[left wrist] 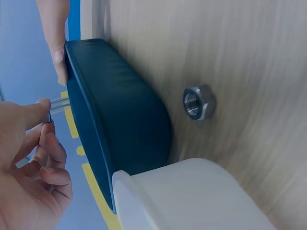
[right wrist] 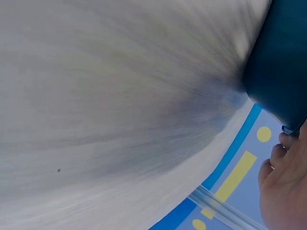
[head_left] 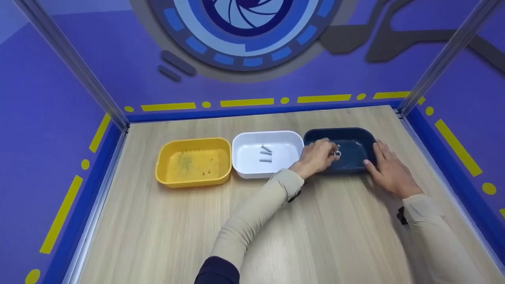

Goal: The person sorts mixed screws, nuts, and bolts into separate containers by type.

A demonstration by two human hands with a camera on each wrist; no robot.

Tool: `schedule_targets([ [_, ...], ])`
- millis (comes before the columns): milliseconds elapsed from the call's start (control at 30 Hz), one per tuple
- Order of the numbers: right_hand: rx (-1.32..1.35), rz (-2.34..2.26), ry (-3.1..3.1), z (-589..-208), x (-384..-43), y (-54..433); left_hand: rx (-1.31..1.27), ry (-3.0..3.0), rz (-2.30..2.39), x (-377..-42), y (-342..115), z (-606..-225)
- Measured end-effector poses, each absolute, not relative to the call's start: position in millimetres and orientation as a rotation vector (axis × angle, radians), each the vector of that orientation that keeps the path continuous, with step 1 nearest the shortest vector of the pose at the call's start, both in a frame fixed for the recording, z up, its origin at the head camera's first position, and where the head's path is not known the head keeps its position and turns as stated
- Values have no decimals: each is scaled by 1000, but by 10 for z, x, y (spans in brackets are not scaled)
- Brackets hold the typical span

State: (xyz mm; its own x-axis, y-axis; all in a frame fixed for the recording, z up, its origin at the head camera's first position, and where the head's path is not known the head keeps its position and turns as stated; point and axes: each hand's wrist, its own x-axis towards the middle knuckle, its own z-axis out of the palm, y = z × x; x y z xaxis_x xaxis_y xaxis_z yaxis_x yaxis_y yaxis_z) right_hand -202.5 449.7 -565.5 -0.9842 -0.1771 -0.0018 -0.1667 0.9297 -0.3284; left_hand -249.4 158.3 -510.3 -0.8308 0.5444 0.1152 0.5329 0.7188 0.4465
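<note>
My left hand (head_left: 317, 157) reaches over the near side of a dark blue bin (head_left: 353, 167). Its thumb and forefinger pinch a small metal nut (head_left: 337, 153), which shows as a ring at the fingertips. In the left wrist view the same hand (left wrist: 33, 163) is above the bin's rim, the other fingers curled loosely. My right hand (head_left: 392, 171) rests on the bin's right end, fingers extended along the outside and thumb over the rim. Another hex nut (left wrist: 199, 103) lies on the table just in front of the bin.
Left of the dark bin stands a white bin (head_left: 262, 174) with several bolts (head_left: 266, 153) in it. A yellow bin (head_left: 193, 183) with a few small dark bits is farther left. Blue printed walls (head_left: 252, 86) enclose the wooden table (head_left: 165, 236) behind and at both sides.
</note>
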Motion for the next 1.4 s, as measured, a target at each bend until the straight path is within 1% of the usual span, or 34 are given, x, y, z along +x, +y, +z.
schedule_targets([
  [533, -272, -536, 3090, -5644, -2070, 4468, 804, 2960, 745, -2812, 1664, -5083],
  [800, -274, -555, 3066, -5695, -2031, 4449, 755, 2944, 756, -2790, 1634, -5170],
  [1400, -256, -527, 3080, -5673, -2015, 4493, 767, 2906, 808, -2771, 1503, -5072],
])
